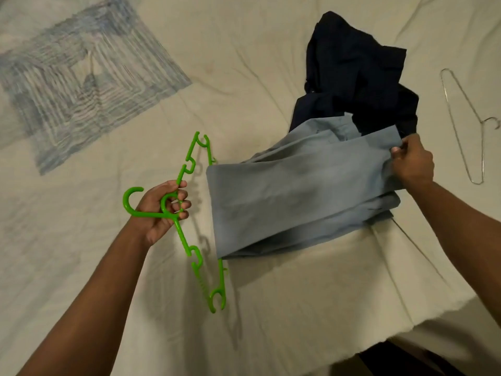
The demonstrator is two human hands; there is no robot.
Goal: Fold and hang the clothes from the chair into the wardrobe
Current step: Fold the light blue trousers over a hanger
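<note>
Your left hand held the green plastic hanger by its neck, bar just beside the folded light-blue trousers on the bed, apparently ready for threading; your right hand pinched their far edge. Beyond them lay one dark navy garment and one wire hanger: two garments, two hangers.

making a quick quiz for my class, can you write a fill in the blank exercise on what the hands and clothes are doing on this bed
1. The left hand grips a plastic clothes hanger coloured ____.
2. The right hand pinches the edge of the folded light ____ garment.
3. The dark navy garment lies crumpled on the cream bedspread, partly ____ the folded one.
4. The thin ____ hanger lies untouched beyond the right hand.

Missing words: green; blue; under; wire
</note>
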